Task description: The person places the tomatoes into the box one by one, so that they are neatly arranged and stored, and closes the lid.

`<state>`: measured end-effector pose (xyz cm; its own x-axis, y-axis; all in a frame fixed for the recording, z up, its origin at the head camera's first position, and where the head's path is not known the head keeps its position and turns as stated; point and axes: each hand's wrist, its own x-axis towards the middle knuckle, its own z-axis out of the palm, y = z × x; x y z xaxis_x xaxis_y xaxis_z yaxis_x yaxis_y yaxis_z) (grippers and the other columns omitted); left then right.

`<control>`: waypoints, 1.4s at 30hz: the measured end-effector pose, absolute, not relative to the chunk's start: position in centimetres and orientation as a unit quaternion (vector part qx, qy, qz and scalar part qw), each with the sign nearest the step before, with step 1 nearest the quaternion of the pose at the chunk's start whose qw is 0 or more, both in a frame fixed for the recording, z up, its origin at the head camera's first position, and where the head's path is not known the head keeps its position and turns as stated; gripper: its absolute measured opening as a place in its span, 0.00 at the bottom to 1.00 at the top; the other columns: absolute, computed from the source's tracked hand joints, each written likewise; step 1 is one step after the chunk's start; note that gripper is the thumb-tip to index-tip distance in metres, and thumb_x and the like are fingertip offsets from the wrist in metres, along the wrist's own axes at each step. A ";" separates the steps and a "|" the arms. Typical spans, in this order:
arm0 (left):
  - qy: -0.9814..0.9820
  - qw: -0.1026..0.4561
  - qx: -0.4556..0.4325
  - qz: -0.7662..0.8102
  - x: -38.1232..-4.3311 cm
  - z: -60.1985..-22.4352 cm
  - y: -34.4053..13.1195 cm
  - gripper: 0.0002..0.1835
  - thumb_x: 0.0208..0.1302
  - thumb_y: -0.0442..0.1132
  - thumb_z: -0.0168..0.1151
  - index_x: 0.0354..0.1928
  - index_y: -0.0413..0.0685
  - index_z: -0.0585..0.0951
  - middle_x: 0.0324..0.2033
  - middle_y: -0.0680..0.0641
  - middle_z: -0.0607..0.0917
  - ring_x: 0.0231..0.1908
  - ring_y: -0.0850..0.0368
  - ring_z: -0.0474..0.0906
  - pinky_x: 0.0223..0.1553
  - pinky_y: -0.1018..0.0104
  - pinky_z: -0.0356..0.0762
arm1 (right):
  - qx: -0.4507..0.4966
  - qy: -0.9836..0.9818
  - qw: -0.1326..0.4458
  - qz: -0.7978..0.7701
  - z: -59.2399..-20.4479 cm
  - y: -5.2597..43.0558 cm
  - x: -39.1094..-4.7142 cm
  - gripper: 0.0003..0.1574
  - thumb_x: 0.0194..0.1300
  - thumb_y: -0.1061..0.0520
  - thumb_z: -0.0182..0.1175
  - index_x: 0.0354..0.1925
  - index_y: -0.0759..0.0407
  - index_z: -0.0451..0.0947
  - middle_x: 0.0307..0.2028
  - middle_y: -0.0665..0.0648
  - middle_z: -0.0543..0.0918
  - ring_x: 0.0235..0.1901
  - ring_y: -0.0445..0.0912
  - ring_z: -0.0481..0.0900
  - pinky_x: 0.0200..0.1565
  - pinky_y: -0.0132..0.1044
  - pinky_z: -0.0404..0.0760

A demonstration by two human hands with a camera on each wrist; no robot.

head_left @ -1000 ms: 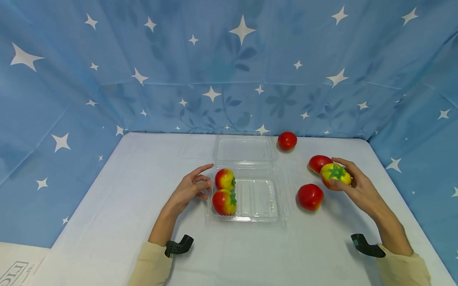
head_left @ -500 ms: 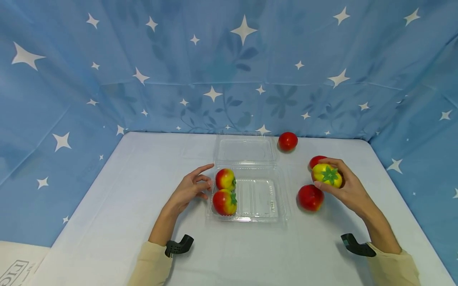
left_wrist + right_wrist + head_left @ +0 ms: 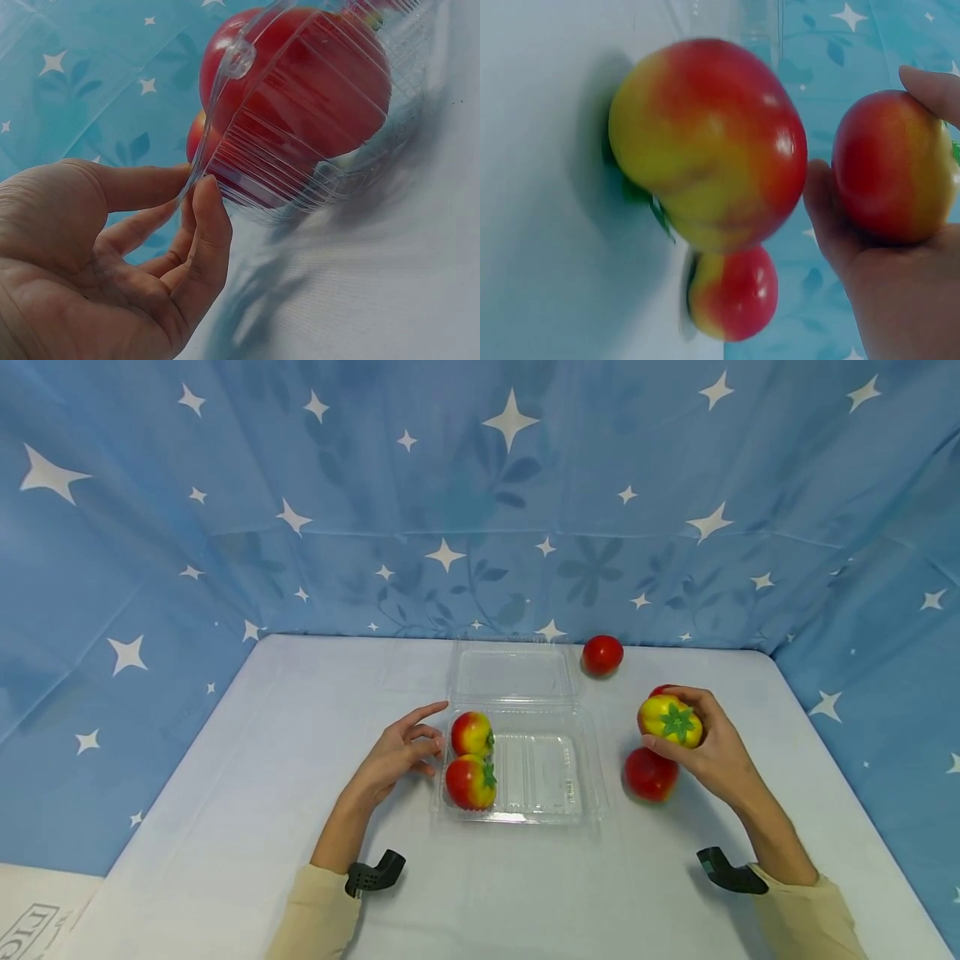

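My right hand grips a red-and-yellow toy tomato, its green leafy top facing the head camera, and holds it above the table. Below it lies another toy tomato, large in the right wrist view. A further one is mostly hidden behind the held tomato. My left hand pinches the left rim of an open clear plastic clamshell container between thumb and finger, plain in the left wrist view. Two toy tomatoes, a back one and a front one, sit along the container's left side.
The container's clear lid lies folded back toward the far table edge. A red toy tomato rests right of that lid. Behind the white table hangs a blue star-patterned curtain.
My right hand has carried its toy tomato to the left, covering more of the tomato behind it. The left hand has stayed at the container's rim.
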<state>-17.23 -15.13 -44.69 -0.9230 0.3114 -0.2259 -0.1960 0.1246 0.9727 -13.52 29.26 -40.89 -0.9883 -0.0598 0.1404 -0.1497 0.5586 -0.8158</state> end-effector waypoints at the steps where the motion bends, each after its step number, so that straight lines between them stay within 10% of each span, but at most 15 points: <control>1: 0.724 0.192 0.040 0.661 -17.3 -44.7 -15.1 0.33 0.74 0.38 0.64 0.78 0.56 0.68 0.40 0.49 0.80 0.37 0.54 0.80 0.33 0.69 0.87 | 0.060 -0.881 0.046 0.466 -40.9 29.1 -13.6 0.48 0.64 0.58 0.72 0.74 0.60 0.59 0.62 0.57 0.68 0.53 0.33 0.67 0.44 0.15 0.78; 42: 0.728 0.188 0.031 0.659 -17.1 -44.7 -15.1 0.33 0.73 0.37 0.63 0.78 0.55 0.68 0.41 0.48 0.79 0.38 0.54 0.80 0.34 0.70 0.87 | 0.121 -0.890 0.021 0.439 -40.7 23.7 -14.3 0.49 0.60 0.52 0.76 0.75 0.50 0.67 0.68 0.61 0.76 0.59 0.54 0.78 0.53 0.33 0.85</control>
